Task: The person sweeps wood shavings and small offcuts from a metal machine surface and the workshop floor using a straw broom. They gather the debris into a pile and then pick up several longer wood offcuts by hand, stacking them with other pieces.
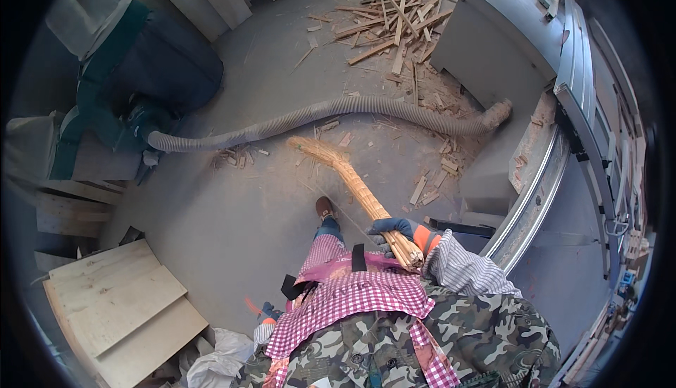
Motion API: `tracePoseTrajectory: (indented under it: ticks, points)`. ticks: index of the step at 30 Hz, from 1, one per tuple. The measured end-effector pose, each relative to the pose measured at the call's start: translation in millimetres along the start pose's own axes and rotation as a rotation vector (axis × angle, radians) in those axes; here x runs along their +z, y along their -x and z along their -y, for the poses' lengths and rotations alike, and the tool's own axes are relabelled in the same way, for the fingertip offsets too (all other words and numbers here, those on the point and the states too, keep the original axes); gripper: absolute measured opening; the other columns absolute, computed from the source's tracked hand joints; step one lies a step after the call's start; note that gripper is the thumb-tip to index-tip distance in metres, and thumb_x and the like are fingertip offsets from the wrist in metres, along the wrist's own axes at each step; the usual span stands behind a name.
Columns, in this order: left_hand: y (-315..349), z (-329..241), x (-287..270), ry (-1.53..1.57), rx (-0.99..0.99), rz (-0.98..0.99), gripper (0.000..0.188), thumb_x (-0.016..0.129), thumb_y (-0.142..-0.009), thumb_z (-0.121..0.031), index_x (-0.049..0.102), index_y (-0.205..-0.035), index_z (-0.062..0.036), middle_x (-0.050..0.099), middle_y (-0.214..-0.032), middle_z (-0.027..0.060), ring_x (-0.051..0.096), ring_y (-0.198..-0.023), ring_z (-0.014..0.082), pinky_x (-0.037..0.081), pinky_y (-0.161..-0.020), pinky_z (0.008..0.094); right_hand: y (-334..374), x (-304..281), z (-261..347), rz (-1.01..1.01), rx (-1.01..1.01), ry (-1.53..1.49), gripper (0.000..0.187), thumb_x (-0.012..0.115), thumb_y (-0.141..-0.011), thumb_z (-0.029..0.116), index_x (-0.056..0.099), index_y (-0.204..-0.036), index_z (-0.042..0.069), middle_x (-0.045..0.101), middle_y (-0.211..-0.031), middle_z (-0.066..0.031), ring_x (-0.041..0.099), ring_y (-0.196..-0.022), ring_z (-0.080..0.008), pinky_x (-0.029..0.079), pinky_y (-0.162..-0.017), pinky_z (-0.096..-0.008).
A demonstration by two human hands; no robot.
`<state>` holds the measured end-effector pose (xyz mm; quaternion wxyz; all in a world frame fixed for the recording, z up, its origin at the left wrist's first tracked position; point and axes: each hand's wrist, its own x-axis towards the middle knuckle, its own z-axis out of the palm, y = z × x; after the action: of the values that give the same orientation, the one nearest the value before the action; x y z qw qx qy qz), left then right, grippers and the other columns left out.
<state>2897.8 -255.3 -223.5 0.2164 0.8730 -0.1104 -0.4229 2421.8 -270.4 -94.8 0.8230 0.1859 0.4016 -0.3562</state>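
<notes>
A straw broom [358,187] slants across the middle, its bound handle end near my body and its bristles at the floor beside the hose. My right hand [391,229], in a dark glove with an orange band, is wrapped round the handle. Low at my left side is my left hand [268,313], gloved too and partly covered by the checked apron [341,302]. Its fingers are too small and hidden to read. Scattered wood offcuts [422,189] and sawdust lie around the broom.
A ribbed hose [310,115] crosses the floor from a green dust collector [116,82] to a large saw machine [486,43] at right. Behind it rises a heap of wood strips [398,25]. Boards [123,303] are stacked at lower left, near a white sack [222,360].
</notes>
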Motion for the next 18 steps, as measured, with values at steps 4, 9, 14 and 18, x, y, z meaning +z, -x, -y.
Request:
tracePoseTrajectory:
  ticks: [4,9,14,18]
  points:
    - [-18.8,-144.8,61.6,-0.019,0.129,0.14,0.028,0.058,-0.073,-0.024,0.055,-0.088,-0.0011,0.053,-0.058,0.0112,0.047,-0.045,0.0195,0.038,-0.04,0.0338,-13.4,36.7,46.7,-0.026,-0.151,-0.1,0.025,0.066,-0.074,0.021,0.059,-0.09,0.003,0.059,-0.067,-0.0095,0.058,-0.053,-0.0207,0.053,-0.051,-0.0362]
    - [-8.5,-325.4,174.2,-0.147,0.186,0.324,0.034,0.057,-0.073,-0.029,0.056,-0.093,-0.0019,0.052,-0.059,0.0096,0.048,-0.046,0.0195,0.039,-0.041,0.0342,-0.4,67.9,105.6,-0.059,-0.216,-0.283,0.03,0.06,-0.079,0.019,0.055,-0.102,0.0,0.06,-0.069,-0.0092,0.059,-0.053,-0.0186,0.054,-0.048,-0.0305]
    - [35.6,-450.8,319.3,-0.025,0.117,0.727,0.042,0.056,-0.078,-0.039,0.056,-0.104,-0.0066,0.052,-0.062,0.0044,0.047,-0.044,0.0165,0.039,-0.039,0.0319,-6.8,70.7,184.0,-0.131,-0.254,-0.303,0.028,0.063,-0.077,0.024,0.059,-0.095,0.003,0.059,-0.066,-0.0067,0.059,-0.054,-0.0181,0.053,-0.049,-0.0343]
    - [110.9,-492.6,415.6,0.109,-0.161,1.147,0.036,0.057,-0.08,-0.036,0.056,-0.101,-0.0067,0.051,-0.063,0.0021,0.044,-0.04,0.016,0.038,-0.036,0.0297,-20.5,62.6,267.0,0.179,-0.311,-0.502,0.024,0.061,-0.079,0.023,0.058,-0.092,0.003,0.059,-0.069,-0.0069,0.058,-0.054,-0.0176,0.053,-0.048,-0.0344]
